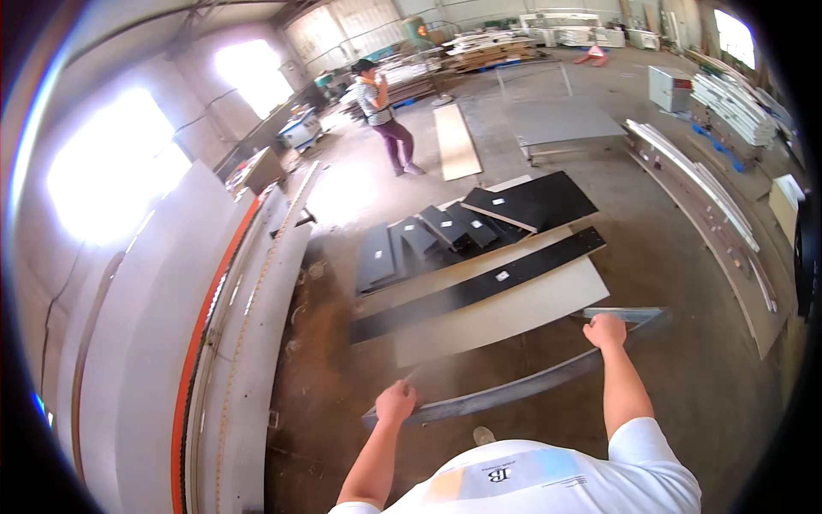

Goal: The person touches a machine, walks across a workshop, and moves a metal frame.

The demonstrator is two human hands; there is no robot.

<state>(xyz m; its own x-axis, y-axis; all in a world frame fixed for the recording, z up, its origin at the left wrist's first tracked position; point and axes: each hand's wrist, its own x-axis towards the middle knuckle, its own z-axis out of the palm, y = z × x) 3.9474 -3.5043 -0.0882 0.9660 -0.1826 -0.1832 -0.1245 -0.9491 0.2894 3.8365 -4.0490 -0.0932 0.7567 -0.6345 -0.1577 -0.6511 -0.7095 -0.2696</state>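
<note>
A grey metal frame (514,391) spans in front of my body, its long bar bowed by the lens. My left hand (396,401) is closed at the bar's left end. My right hand (605,330) is closed on the frame near its right corner, with the fingers partly hidden. Just beyond lies a pale board (514,313). A long black strip panel (479,287) with a white label rests along it. Farther back, several dark panels (444,226) with white labels overlap beside a wider black panel (561,201).
At left stands a long white machine (145,343) with an orange edge strip (205,343). A person (385,116) in a striped top stands beyond the panels, near a pale plank (456,141). A grey table (565,122) stands farther back; long strips (693,188) lie at right.
</note>
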